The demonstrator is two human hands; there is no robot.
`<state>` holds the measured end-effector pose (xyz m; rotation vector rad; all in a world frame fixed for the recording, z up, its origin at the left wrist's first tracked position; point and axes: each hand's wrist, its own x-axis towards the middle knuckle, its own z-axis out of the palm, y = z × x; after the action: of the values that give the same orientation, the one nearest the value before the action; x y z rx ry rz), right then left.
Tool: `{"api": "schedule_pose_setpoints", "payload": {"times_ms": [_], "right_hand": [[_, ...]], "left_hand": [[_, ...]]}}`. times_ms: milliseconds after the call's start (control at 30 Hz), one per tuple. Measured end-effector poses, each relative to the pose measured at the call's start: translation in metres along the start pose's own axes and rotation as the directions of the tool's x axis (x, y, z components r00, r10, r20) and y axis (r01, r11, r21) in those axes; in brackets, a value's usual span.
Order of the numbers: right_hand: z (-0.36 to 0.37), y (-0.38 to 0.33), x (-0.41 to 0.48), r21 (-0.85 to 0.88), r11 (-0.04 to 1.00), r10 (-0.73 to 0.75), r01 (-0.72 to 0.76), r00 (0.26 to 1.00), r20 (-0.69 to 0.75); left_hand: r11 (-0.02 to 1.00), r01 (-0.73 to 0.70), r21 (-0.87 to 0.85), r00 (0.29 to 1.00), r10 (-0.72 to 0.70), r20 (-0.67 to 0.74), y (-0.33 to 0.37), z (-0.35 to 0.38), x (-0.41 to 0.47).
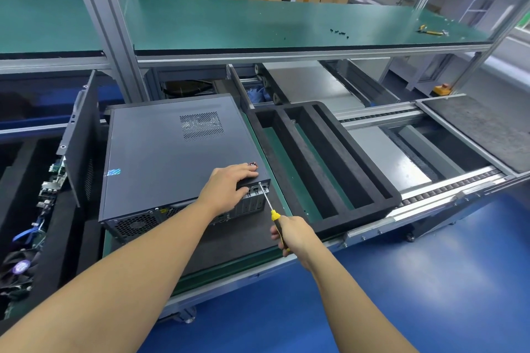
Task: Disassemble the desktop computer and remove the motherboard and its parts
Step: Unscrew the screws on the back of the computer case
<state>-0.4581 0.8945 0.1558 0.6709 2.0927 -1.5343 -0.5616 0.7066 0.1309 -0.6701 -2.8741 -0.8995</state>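
A dark grey desktop computer case [172, 157] lies on its side on a green-edged pallet, its rear panel with fan grille facing me. My left hand [229, 183] rests flat on the case's near right corner, thumb over the rear edge. My right hand [289, 233] grips a yellow-and-black screwdriver [271, 206]. Its metal tip touches a screw at the top right of the rear panel. The case's side cover is in place, so the motherboard is hidden.
A black foam tray [321, 157] with long slots sits right of the case. A removed side panel [81, 137] leans at the left, beside loose boards and cables [46, 189]. Several small black screws [339, 33] and a yellow tool [428, 31] lie on the green shelf above.
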Motion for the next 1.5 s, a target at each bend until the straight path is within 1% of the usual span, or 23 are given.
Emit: {"api": "schedule_pose_setpoints", "payload": {"times_ms": [67,167,300,367,433,500,533,600,700,767,867,1033,1133,1200,1267,1367,1500], "right_hand": [[-0.001,0.001,-0.002,0.024,0.998,-0.066,0.066,0.998,-0.009],[0.0,0.005,-0.005,0.058,0.991,-0.12,0.122,0.992,-0.031],[0.0,0.009,-0.002,-0.002,0.986,-0.168,0.169,0.983,-0.079],[0.002,0.006,-0.001,0.011,0.991,-0.133,0.134,0.989,-0.057],[0.002,0.005,-0.001,0.029,0.998,-0.047,0.048,0.999,-0.024],[0.001,0.007,-0.001,0.105,0.994,0.04,-0.039,0.999,-0.009],[0.001,0.008,0.0,0.133,0.99,0.055,-0.053,0.998,-0.008],[0.001,0.009,-0.002,0.14,0.99,0.02,-0.018,1.0,-0.011],[0.002,0.009,-0.006,0.16,0.982,-0.097,0.098,0.995,-0.014],[0.004,0.008,-0.008,0.179,0.976,-0.123,0.125,0.992,-0.018],[0.008,0.001,-0.01,0.124,0.986,-0.108,0.111,0.994,-0.026],[0.013,-0.002,-0.012,0.121,0.991,0.063,-0.06,0.998,-0.022],[0.018,-0.004,-0.017,0.132,0.991,0.017,-0.016,1.0,-0.006],[0.025,-0.006,-0.024,0.162,0.986,-0.054,0.047,0.998,0.035],[0.037,-0.009,-0.031,0.154,0.984,-0.103,0.087,0.99,0.095],[0.059,-0.015,-0.039,0.093,0.993,-0.087,0.073,0.983,0.16],[0.095,-0.017,-0.046,0.019,0.998,-0.07,0.068,0.982,0.174]], "left_hand": [[1.0,0.001,0.003,1.0,-0.001,-0.001,0.0,0.001,0.0],[1.0,0.006,0.006,1.0,-0.006,0.012,0.0,0.0,0.002],[1.0,0.007,0.01,1.0,-0.007,0.011,0.0,0.001,0.001],[1.0,0.001,0.013,1.0,-0.001,0.008,0.0,0.001,0.001],[1.0,-0.002,0.011,1.0,0.002,0.007,0.0,0.001,0.001],[1.0,-0.004,0.011,1.0,0.004,0.009,-0.001,0.001,0.001],[1.0,-0.007,0.013,1.0,0.007,0.009,-0.001,0.001,0.001],[1.0,-0.013,0.02,1.0,0.013,0.01,0.0,0.0,0.001],[0.999,-0.019,0.026,1.0,0.019,0.007,0.0,-0.001,0.001],[0.999,-0.016,0.031,1.0,0.016,0.012,0.0,-0.001,0.001],[1.0,-0.011,0.023,1.0,0.011,0.019,0.0,-0.003,0.0],[1.0,-0.006,0.009,1.0,0.006,0.014,-0.007,-0.009,-0.008],[1.0,-0.003,0.018,1.0,0.003,0.001,-0.014,-0.013,-0.014],[1.0,0.004,0.014,1.0,-0.004,-0.004,-0.019,-0.018,-0.02],[1.0,0.014,0.006,1.0,-0.013,-0.009,-0.026,-0.024,-0.027],[1.0,0.029,-0.009,1.0,-0.029,-0.006,-0.038,-0.035,-0.041],[0.997,0.044,-0.06,0.999,-0.044,0.008,-0.058,-0.054,-0.063]]}}
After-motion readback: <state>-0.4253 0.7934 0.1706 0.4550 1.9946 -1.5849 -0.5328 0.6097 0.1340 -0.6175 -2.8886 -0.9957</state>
